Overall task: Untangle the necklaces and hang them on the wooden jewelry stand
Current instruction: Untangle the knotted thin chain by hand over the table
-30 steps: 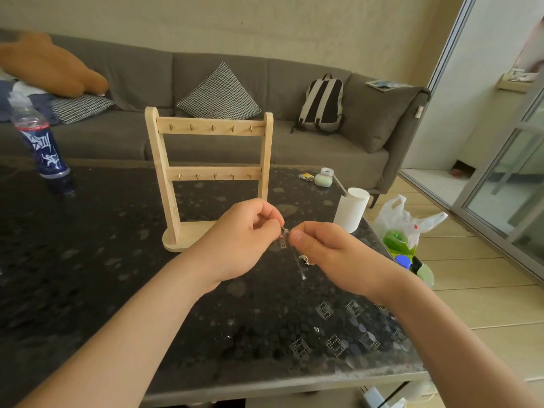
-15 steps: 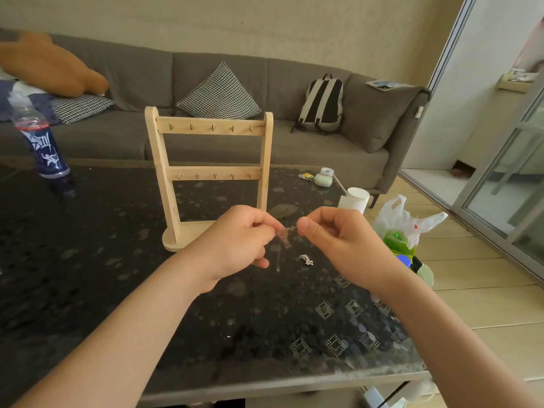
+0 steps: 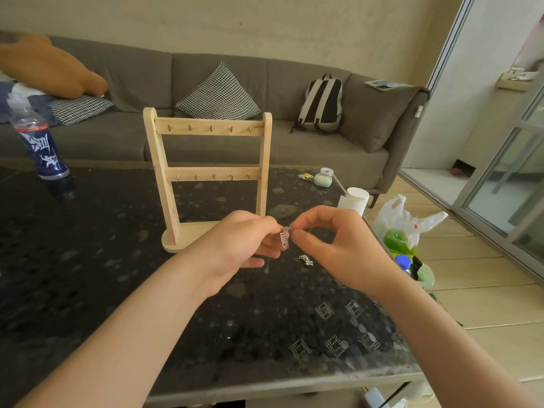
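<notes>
While the left hand [image 3: 235, 245] and right hand [image 3: 338, 248] each pinch the silver necklace [image 3: 284, 238] at mid-frame, gentle teasing looks wiser than tugging. A small chain clump [image 3: 306, 260] lies on the bench [image 3: 117, 260] just below; behind, the wooden jewelry stand [image 3: 206, 175] has bare hooks.

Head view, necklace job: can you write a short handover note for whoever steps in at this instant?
Left hand: pinches the silver necklace, held above the table.
Right hand: pinches the same necklace from the other side.
A small silver clump lies on the table close by. The stand is upright behind.
Done: nothing hung, every hook is bare.
Left: finish untangling, then hang the necklaces on the hooks.
</notes>
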Available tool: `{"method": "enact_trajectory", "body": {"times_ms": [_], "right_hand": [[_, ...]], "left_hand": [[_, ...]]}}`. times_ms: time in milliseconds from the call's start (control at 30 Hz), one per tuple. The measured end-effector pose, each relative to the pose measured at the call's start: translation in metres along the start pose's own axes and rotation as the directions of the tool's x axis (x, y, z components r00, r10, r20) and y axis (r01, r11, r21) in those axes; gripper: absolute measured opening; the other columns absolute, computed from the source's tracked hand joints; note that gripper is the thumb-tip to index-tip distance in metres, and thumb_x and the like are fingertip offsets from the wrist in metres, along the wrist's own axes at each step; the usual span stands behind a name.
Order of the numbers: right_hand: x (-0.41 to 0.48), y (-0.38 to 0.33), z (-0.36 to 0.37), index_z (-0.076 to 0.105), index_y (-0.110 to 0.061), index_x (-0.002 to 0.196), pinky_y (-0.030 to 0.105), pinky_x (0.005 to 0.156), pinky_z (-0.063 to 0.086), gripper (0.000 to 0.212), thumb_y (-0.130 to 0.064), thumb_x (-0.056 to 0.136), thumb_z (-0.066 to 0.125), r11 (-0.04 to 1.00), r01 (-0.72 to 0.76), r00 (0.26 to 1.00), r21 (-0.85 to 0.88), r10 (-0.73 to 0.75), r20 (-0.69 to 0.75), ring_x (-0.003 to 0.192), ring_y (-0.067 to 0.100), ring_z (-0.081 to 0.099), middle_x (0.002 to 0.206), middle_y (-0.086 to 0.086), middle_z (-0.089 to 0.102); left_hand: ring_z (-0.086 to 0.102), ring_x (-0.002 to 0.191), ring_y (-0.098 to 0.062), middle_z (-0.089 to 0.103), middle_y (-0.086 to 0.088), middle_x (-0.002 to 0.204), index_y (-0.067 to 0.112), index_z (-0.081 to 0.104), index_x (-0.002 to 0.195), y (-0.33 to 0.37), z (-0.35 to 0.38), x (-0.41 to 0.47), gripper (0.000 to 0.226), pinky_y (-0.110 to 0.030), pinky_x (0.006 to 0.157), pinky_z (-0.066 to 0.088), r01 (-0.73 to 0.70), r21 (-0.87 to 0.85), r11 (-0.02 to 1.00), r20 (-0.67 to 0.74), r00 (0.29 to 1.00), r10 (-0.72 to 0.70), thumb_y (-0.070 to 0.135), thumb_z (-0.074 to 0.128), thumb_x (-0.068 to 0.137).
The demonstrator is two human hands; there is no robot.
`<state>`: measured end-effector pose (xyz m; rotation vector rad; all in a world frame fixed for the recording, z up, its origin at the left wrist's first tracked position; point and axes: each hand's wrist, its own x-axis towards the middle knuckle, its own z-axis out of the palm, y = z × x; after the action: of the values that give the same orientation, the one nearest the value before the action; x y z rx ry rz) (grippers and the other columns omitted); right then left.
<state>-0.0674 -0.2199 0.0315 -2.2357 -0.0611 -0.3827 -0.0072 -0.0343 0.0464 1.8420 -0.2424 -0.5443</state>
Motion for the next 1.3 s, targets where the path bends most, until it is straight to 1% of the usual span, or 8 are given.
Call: {"method": "enact_trajectory", "body": {"times_ms": [100, 200, 467, 833, 967, 1100, 1200, 1300], "right_hand": [[-0.001, -0.003, 0.003, 0.075, -0.029, 0.09, 0.009, 0.061, 0.044, 0.006, -0.028, 0.096, 0.078, 0.998, -0.049, 0.998, 0.05, 0.05, -0.029, 0.06, -0.006, 0.06, 0.099, -0.011, 0.078], [-0.003, -0.007, 0.001, 0.073, -0.023, 0.095, 0.009, 0.044, 0.035, 0.009, -0.03, 0.096, 0.079, 0.995, -0.09, 0.996, 0.051, 0.09, -0.009, 0.038, 0.001, 0.051, 0.057, -0.013, 0.067], [-0.006, -0.015, 0.006, 0.074, -0.03, 0.086, 0.012, 0.058, 0.048, 0.009, -0.035, 0.092, 0.08, 0.997, -0.011, 0.99, -0.075, 0.001, -0.141, 0.061, 0.001, 0.07, 0.079, -0.021, 0.075], [-0.002, -0.01, 0.013, 0.079, -0.026, 0.083, 0.022, 0.068, 0.058, 0.014, -0.021, 0.095, 0.075, 0.974, 0.088, 0.981, -0.208, -0.12, -0.149, 0.071, 0.003, 0.072, 0.07, -0.017, 0.074], [0.0, -0.005, 0.005, 0.075, -0.023, 0.085, 0.015, 0.064, 0.054, 0.016, -0.013, 0.098, 0.071, 0.987, 0.056, 0.988, -0.151, -0.077, -0.135, 0.069, 0.0, 0.073, 0.071, -0.011, 0.076], [0.001, -0.001, -0.001, 0.075, -0.017, 0.09, 0.037, 0.08, 0.065, 0.016, -0.011, 0.103, 0.067, 0.997, -0.009, 0.998, 0.074, 0.014, -0.061, 0.079, 0.01, 0.079, 0.077, -0.002, 0.079], [0.002, -0.001, -0.004, 0.075, -0.015, 0.093, 0.042, 0.089, 0.063, 0.018, -0.017, 0.106, 0.063, 0.966, -0.066, 0.998, 0.251, 0.069, -0.003, 0.087, 0.016, 0.077, 0.084, 0.005, 0.079], [0.003, 0.003, -0.002, 0.074, -0.015, 0.093, 0.047, 0.092, 0.057, 0.028, -0.03, 0.11, 0.056, 0.94, -0.135, 0.988, 0.313, 0.106, 0.11, 0.084, 0.02, 0.069, 0.083, 0.006, 0.074]], "left_hand": [[0.077, 0.102, -0.022, 0.082, -0.003, 0.094, 0.009, 0.08, 0.107, 0.001, -0.001, -0.001, 0.028, -0.054, 0.11, 0.052, 0.007, -0.074, 0.997, 0.025, 1.0, -0.005, 0.027, 0.059, 0.107], [0.078, 0.101, -0.024, 0.082, -0.008, 0.097, 0.008, 0.08, 0.107, 0.0, -0.001, -0.001, 0.028, -0.054, 0.111, 0.051, 0.016, -0.131, 0.991, 0.052, 0.999, -0.009, 0.027, 0.06, 0.106], [0.08, 0.095, -0.02, 0.082, -0.007, 0.098, 0.011, 0.078, 0.113, -0.002, 0.001, 0.001, 0.025, -0.053, 0.109, 0.053, 0.02, -0.183, 0.983, 0.015, 1.0, -0.017, 0.029, 0.062, 0.107], [0.076, 0.079, -0.017, 0.078, -0.006, 0.091, 0.007, 0.078, 0.112, -0.006, -0.001, 0.001, 0.025, -0.039, 0.097, 0.058, -0.022, -0.197, 0.98, 0.038, 0.999, 0.03, 0.027, 0.063, 0.107], [0.04, 0.062, -0.012, 0.047, -0.006, 0.081, 0.008, 0.072, 0.118, -0.006, -0.007, 0.007, 0.024, -0.029, 0.062, 0.039, 0.011, -0.205, 0.979, -0.021, 1.0, -0.016, 0.028, 0.062, 0.108], [0.049, 0.078, -0.015, 0.063, -0.004, 0.103, 0.022, 0.076, 0.113, -0.005, -0.012, 0.005, 0.014, -0.03, 0.069, 0.041, -0.042, -0.021, 0.999, -0.044, 0.998, 0.041, 0.02, 0.067, 0.102], [0.06, 0.107, -0.038, 0.067, 0.001, 0.11, 0.032, 0.08, 0.103, -0.003, -0.011, 0.0, 0.011, -0.037, 0.078, 0.042, -0.049, 0.023, 0.999, -0.007, 0.999, 0.049, 0.025, 0.073, 0.1], [0.062, 0.107, -0.027, 0.069, 0.005, 0.109, 0.038, 0.083, 0.103, -0.001, -0.011, -0.005, 0.01, -0.031, 0.069, 0.043, -0.073, 0.007, 0.997, 0.032, 0.997, 0.073, 0.035, 0.073, 0.1]]}}
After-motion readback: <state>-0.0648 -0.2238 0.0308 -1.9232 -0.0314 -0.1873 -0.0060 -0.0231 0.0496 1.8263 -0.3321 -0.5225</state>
